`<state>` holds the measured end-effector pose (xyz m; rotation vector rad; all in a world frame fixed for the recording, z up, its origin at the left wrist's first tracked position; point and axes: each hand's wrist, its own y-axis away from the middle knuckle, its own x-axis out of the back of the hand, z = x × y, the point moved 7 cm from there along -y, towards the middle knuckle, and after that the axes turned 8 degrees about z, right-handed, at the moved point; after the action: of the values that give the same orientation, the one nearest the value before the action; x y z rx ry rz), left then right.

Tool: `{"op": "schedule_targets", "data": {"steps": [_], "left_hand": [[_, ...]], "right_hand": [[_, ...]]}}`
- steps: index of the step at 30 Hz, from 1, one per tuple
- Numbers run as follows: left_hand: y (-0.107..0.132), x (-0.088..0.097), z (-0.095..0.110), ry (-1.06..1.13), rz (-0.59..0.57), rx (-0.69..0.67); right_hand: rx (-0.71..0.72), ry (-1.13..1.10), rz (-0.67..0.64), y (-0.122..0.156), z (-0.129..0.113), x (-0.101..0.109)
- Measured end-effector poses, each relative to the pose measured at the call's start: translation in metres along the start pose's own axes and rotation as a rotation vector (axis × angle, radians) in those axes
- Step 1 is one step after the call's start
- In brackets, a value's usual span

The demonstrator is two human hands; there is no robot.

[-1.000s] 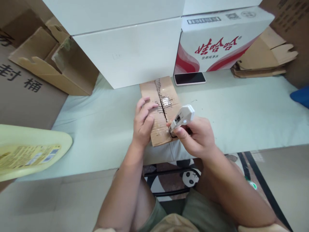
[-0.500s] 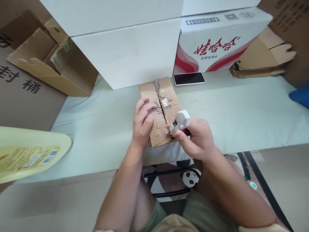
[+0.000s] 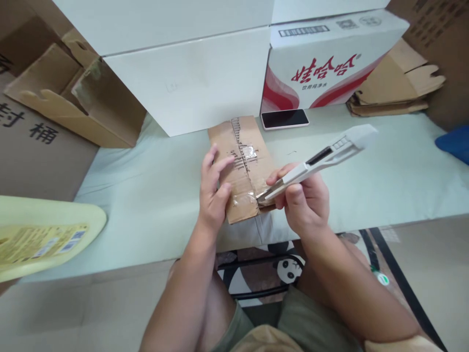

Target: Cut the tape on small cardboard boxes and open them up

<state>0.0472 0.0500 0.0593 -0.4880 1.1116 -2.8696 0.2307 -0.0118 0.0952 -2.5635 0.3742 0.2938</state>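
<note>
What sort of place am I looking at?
Likely a home or small storeroom; I can't tell which. A white-and-red carton and an open cardboard box stand on a cloth-covered surface, with a phone in front of the carton.

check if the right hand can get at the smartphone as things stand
Probably yes: the smartphone lies uncovered on the cloth beyond the right hand, though the utility knife in its grip would likely need setting down first.

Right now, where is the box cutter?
In the head view, the white box cutter slants right of centre, gripped in the right hand, its tip by the near end of the cardboard box, along the seam.
</note>
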Motion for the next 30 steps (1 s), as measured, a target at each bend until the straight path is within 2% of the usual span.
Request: {"op": "schedule_targets", "data": {"steps": [5,8,11,17,20,25,30], "left_hand": [[0.008,-0.001,0.036,0.017,-0.061,-0.118],[0.013,-0.002,0.050,-0.065,-0.105,-0.203],[0.016,0.003,0.048,-0.122,-0.080,-0.192],[0.017,0.014,0.037,-0.083,0.027,-0.159],[0.016,0.013,0.034,-0.067,0.072,-0.160],[0.014,0.010,0.029,-0.007,0.116,-0.151],[0.011,0.007,0.026,-0.024,0.110,-0.127]], "right_hand": [[0.031,0.012,0.024,-0.001,0.001,-0.001],[0.070,0.035,0.048,-0.001,0.000,-0.001],[0.100,0.036,0.038,0.000,-0.003,-0.002],[0.089,-0.034,0.009,0.001,-0.001,-0.002],[0.085,-0.053,0.002,0.001,0.001,-0.002],[0.032,-0.027,0.067,0.002,0.005,0.002],[0.044,0.071,0.083,0.001,0.003,0.002]]}}
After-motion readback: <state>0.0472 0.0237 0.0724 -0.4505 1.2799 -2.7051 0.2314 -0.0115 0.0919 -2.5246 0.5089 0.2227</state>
